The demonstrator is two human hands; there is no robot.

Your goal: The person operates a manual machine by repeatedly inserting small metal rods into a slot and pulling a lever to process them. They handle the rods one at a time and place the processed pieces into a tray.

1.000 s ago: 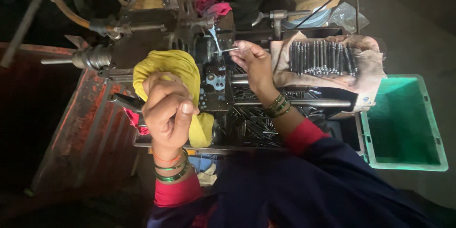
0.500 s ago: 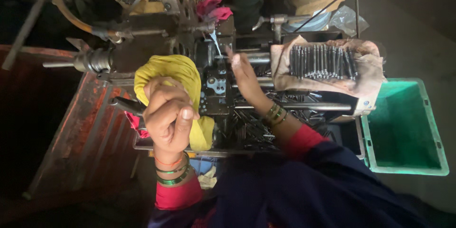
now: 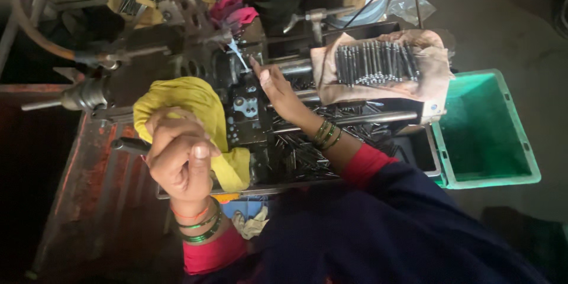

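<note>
My left hand is a closed fist around a dark lever handle at the front of a dark metal machine. A yellow cloth is bunched behind and under that fist. My right hand reaches forward over the machine's block, fingers stretched toward the spot where a thin pale stream runs down. Whether a thin rod sits between those fingertips is hidden. Both wrists wear green bangles.
A row of thin dark metal rods lies on a brown cloth at the right. Loose rods fill the tray under my right forearm. A green plastic crate stands far right. A rusty red panel is at the left.
My right hand has stretched forward from a curled pose toward the machine's centre. The left fist stays on the lever.
</note>
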